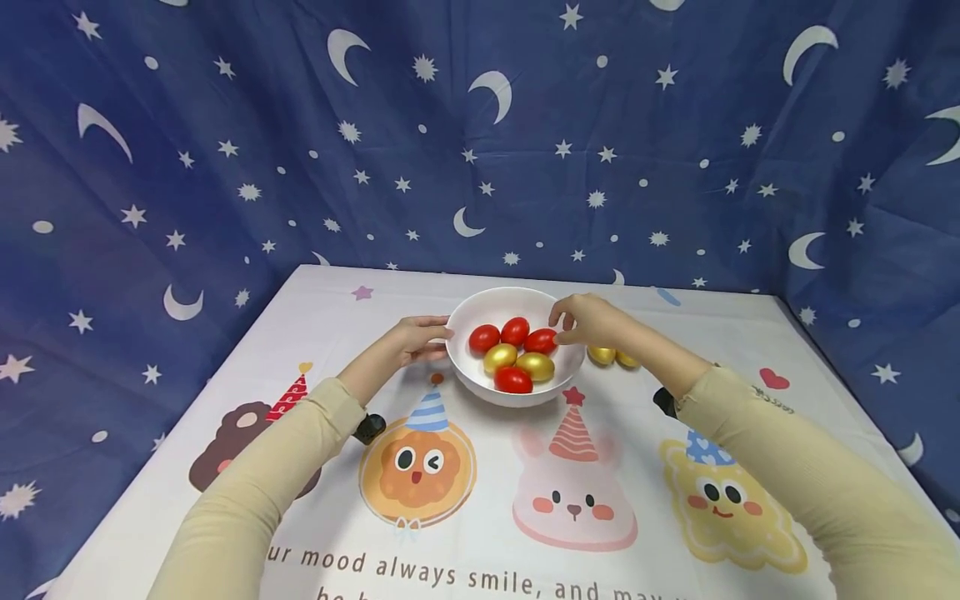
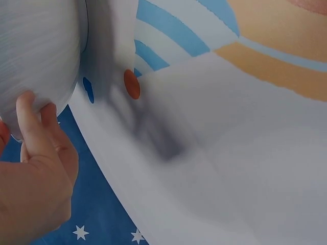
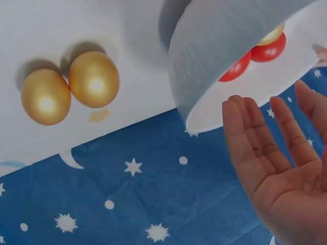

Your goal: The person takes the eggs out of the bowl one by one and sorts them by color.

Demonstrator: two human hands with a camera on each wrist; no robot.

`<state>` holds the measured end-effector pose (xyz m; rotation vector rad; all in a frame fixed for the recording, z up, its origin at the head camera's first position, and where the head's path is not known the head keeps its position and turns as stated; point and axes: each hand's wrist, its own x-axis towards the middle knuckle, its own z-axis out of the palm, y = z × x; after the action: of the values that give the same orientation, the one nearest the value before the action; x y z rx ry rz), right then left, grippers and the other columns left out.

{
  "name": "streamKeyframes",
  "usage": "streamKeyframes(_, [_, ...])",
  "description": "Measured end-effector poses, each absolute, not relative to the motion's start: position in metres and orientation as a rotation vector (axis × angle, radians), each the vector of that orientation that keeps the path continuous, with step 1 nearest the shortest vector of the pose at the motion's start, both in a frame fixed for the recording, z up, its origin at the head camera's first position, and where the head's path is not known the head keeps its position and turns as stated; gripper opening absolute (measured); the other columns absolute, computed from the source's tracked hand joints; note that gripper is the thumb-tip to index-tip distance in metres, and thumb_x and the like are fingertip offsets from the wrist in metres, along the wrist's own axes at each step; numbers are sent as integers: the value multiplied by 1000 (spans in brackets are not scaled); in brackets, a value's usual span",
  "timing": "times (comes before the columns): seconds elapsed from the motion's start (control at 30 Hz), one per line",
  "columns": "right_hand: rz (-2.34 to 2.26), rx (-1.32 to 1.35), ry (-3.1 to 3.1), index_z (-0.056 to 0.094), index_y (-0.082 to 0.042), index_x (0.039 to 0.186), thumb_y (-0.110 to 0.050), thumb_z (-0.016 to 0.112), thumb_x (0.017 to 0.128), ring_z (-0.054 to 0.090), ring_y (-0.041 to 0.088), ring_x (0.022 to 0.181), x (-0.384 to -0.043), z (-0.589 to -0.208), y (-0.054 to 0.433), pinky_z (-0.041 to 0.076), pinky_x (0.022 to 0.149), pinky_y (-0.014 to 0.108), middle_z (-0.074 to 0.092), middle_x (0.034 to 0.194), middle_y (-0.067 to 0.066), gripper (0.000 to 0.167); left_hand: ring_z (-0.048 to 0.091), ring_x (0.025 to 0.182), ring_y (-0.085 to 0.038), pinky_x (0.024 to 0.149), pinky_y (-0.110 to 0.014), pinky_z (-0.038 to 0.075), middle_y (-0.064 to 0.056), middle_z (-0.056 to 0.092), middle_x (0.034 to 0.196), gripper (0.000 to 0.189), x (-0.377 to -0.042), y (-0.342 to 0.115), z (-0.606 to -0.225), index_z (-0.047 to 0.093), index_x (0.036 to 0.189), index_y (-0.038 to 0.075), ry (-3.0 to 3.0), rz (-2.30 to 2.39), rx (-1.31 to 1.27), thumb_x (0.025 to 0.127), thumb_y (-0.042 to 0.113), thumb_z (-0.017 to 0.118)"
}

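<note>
A white bowl [image 1: 517, 398] stands on the table, holding several red eggs [image 1: 513, 380] and two gold eggs [image 1: 536, 367]. At its left side my left hand [image 1: 412, 340] grips the wall near the rim; in the left wrist view, fingertips press on the bowl's outer side [image 2: 41, 56]. My right hand [image 1: 592, 321] hovers over the right rim, its fingers near a red egg [image 1: 540, 341]. Seen in the right wrist view, that hand [image 3: 286, 168] has loosely extended fingers and an empty palm. Two more gold eggs [image 3: 94, 79] lie on the table right of the bowl, partly hidden by my right forearm in the head view.
A white tablecloth [image 1: 315, 333] with printed cartoon characters and lettering covers the table. Behind and beside it hangs a blue cloth [image 1: 420, 167] with moons and stars. A dark wrist device [image 1: 370, 428] shows below my left sleeve, another [image 1: 663, 402] by the right.
</note>
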<state>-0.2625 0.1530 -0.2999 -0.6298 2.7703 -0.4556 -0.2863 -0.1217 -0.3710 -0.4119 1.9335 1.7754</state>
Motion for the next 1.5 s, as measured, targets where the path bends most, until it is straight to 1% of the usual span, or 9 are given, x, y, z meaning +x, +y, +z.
streamKeyframes(0.33, [-399,-807,2682,67,1,105,-4,72,81,58,25,87,-272,-319,135,59,76,28,68,97,15,26,62,71,-10,64,-17,60,-14,46,142,54,-287,-119,-366,44,141,14,1913,1772,-402,91,5,60])
streamKeyframes(0.47, [-391,-829,2673,68,1,105,-4,72,81,59,26,90,-273,-325,130,60,82,31,69,100,15,25,67,85,-15,70,-18,60,-13,49,139,53,-290,-121,-372,47,140,15,1935,1756,-403,90,7,63])
streamKeyframes(0.53, [-394,-811,2666,68,0,106,-5,72,81,59,27,93,-272,-328,127,60,84,32,69,101,14,25,66,98,-19,75,-19,60,-12,51,137,52,-292,-122,-374,49,138,16,1955,1745,-396,89,9,64])
streamKeyframes(0.7, [-348,-845,2643,69,-2,106,-3,71,82,58,25,90,-271,-334,119,59,84,30,68,98,14,25,66,104,-22,77,-21,60,-13,56,130,52,-294,-128,-377,53,135,16,1936,1742,-382,85,10,69])
streamKeyframes(0.8, [-327,-894,2645,69,-2,104,1,70,80,58,24,87,-271,-336,118,59,83,29,68,95,15,25,66,98,-18,75,-18,60,-11,53,134,52,-292,-126,-375,50,138,17,1958,1727,-412,89,10,65])
streamKeyframes(0.93, [-337,-867,2648,69,-2,104,3,71,78,56,24,86,-270,-337,117,59,82,29,66,94,15,26,64,75,-11,63,-15,60,-13,50,138,52,-290,-123,-372,47,140,16,1941,1742,-422,90,9,63])
streamKeyframes(1.03, [-321,-836,2640,69,-2,106,1,71,79,56,23,88,-270,-338,118,59,82,29,66,95,14,27,63,67,-8,60,-16,60,-14,48,139,54,-288,-122,-371,46,141,16,1907,1747,-422,90,8,63])
streamKeyframes(1.27, [-294,-796,2656,71,-5,105,2,70,80,57,22,91,-272,-343,115,60,82,29,68,97,10,26,63,66,-8,57,-16,59,-16,50,137,53,-288,-121,-370,47,140,16,1932,1754,-420,90,9,63])
streamKeyframes(1.5, [-265,-761,2682,70,-5,104,3,70,79,56,22,91,-269,-350,108,59,83,29,67,96,8,26,63,68,-9,60,-16,60,-14,49,138,54,-288,-125,-374,47,140,16,1927,1755,-426,90,8,63])
